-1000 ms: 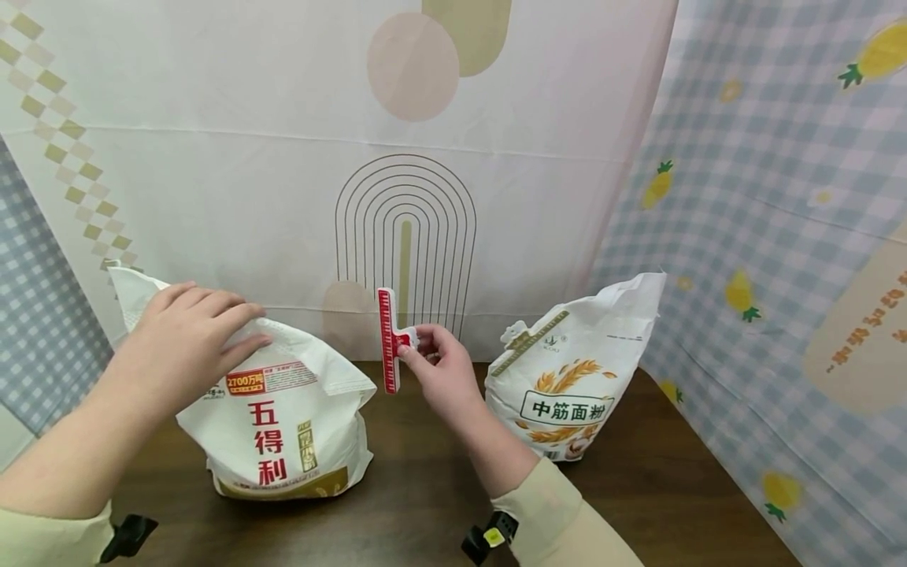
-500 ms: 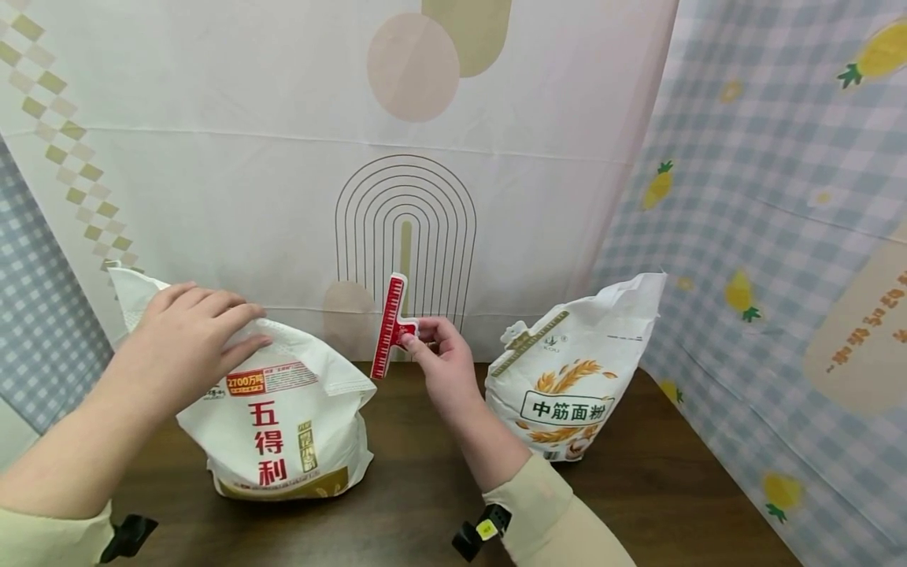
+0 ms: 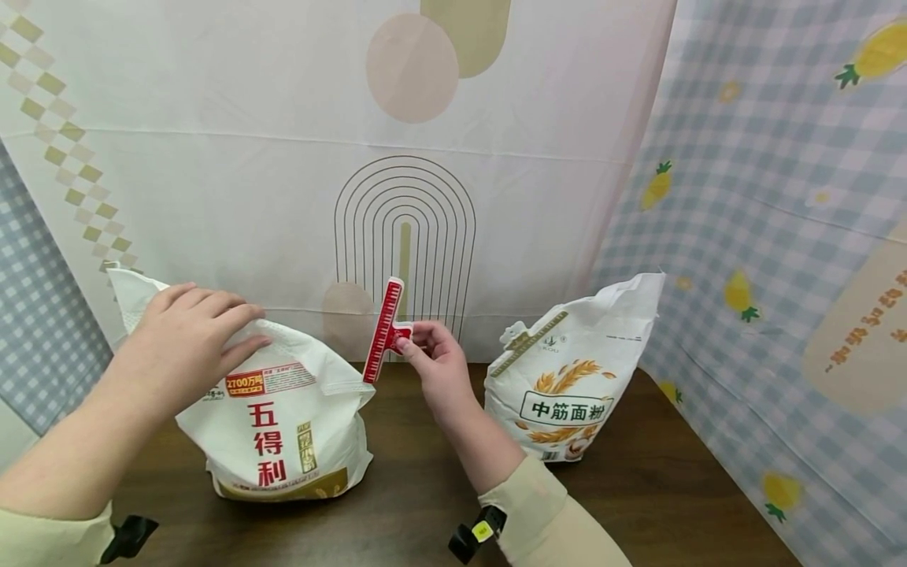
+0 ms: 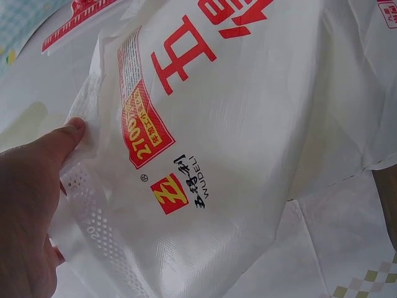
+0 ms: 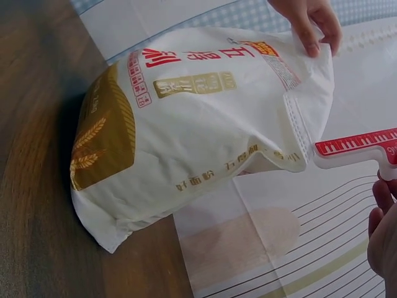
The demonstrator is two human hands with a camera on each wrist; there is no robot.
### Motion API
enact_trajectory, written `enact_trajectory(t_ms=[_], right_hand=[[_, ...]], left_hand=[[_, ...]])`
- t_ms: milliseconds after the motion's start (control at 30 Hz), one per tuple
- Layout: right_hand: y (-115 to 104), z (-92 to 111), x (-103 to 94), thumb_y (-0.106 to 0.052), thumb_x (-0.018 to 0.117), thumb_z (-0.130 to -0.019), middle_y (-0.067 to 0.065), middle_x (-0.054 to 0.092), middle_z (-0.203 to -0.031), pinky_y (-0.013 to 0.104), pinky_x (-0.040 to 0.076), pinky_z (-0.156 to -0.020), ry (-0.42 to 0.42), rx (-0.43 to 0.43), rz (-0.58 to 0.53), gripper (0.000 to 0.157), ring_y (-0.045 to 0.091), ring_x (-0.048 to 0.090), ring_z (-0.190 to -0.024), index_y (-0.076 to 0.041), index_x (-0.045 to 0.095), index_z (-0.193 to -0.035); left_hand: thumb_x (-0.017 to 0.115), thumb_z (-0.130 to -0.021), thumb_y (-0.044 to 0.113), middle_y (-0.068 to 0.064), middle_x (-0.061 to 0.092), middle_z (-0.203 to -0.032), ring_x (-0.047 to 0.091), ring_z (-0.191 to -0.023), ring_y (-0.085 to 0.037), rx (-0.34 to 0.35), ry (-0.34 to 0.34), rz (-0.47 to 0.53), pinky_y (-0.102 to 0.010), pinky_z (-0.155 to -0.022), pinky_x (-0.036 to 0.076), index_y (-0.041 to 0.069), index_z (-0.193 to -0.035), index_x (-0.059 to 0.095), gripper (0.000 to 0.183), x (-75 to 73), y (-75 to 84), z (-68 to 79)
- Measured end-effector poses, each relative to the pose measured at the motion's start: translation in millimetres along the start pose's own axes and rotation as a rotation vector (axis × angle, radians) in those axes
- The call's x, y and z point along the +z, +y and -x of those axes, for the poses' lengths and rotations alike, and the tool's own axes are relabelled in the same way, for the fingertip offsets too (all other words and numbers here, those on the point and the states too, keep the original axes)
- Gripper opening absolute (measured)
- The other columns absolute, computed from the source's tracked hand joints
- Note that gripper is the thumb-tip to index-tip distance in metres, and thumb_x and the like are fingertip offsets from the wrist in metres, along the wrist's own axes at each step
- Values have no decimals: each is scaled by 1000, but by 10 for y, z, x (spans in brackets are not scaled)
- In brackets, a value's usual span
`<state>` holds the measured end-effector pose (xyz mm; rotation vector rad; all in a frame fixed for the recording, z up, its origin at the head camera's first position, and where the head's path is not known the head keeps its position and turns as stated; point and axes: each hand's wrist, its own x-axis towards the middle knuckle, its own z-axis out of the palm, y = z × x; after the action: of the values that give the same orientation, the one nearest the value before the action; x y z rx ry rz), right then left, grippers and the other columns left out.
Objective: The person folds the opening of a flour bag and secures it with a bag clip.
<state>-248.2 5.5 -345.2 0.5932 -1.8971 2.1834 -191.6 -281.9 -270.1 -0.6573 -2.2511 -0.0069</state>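
A white flour bag point(image 3: 283, 425) with red lettering stands at the left of the table. My left hand point(image 3: 194, 335) pinches its folded top edge, thumb on the front and fingers behind, as the left wrist view shows. My right hand point(image 3: 442, 366) holds a red-and-white sealing clip point(image 3: 384, 331) by its handle, thumb on the front. The long bar of the clip leans, its lower end right at the bag's upper right corner. In the right wrist view the clip point(image 5: 356, 146) lies close beside the bag's top edge.
To the right stands a second flour bag point(image 3: 567, 394), with a gold-striped clip point(image 3: 527, 344) along its upper left edge. Behind the dark wooden table point(image 3: 418, 488) hangs a pale patterned cloth point(image 3: 269, 197); a checked cloth point(image 3: 772, 236) hangs on the right.
My right hand has tilted the clip from upright to leaning and brought it left, its lower end now at the bag's corner. My left hand and both bags have stayed in place.
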Motion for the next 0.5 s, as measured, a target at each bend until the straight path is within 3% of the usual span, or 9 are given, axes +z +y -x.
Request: enact_trajectory(t_ms=[300, 500], right_hand=[[27, -2, 29, -9, 65, -85, 4, 62, -94, 27, 48, -75, -15, -8, 29, 22, 14, 55, -86, -4, 58, -106], [48, 26, 34, -7, 63, -86, 0, 61, -92, 26, 48, -75, -7, -16, -4, 24, 12, 55, -84, 0, 56, -108]], left_hand=[[64, -80, 35, -6, 65, -96, 55, -94, -31, 6, 15, 4, -49, -94, 32, 13, -102, 66, 31, -6, 10, -10], [65, -79, 34, -6, 65, -96, 55, -94, -32, 2, 5, 2, -50, -95, 32, 13, -101, 66, 31, -15, 13, -5]])
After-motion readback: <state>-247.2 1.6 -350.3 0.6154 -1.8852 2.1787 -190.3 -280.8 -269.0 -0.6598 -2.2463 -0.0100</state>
